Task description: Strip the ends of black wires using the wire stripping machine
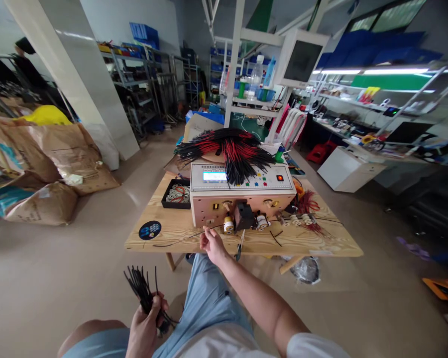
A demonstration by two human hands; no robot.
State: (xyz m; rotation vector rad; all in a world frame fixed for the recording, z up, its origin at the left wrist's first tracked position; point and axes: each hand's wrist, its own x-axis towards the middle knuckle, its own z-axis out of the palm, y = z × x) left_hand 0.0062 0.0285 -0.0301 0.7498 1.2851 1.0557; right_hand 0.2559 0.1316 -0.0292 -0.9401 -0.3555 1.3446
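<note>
Low at the left, my left hand (147, 318) is closed around a bundle of black wires (140, 288), whose ends fan out above the fingers. My right hand (212, 244) reaches to the table's front edge, its fingertips pinched at a thin black wire (179, 241). That wire runs leftward over the wood and, on the other side, toward the rollers of a wire-processing machine (201, 201). A dark block (243, 216) sits between the front rollers. Heaped on top of the machine is a large pile of black and red wires (224, 144), partly covering its screen.
The machine stands on a wooden table (321, 242). A black tray (165, 199) with small coiled parts sits at its left. Pliers (239, 248) lie by the front edge, near short wire scraps (275, 237). Red wire (306, 201) lies at the right. Brown sacks (65, 154) stand on the floor.
</note>
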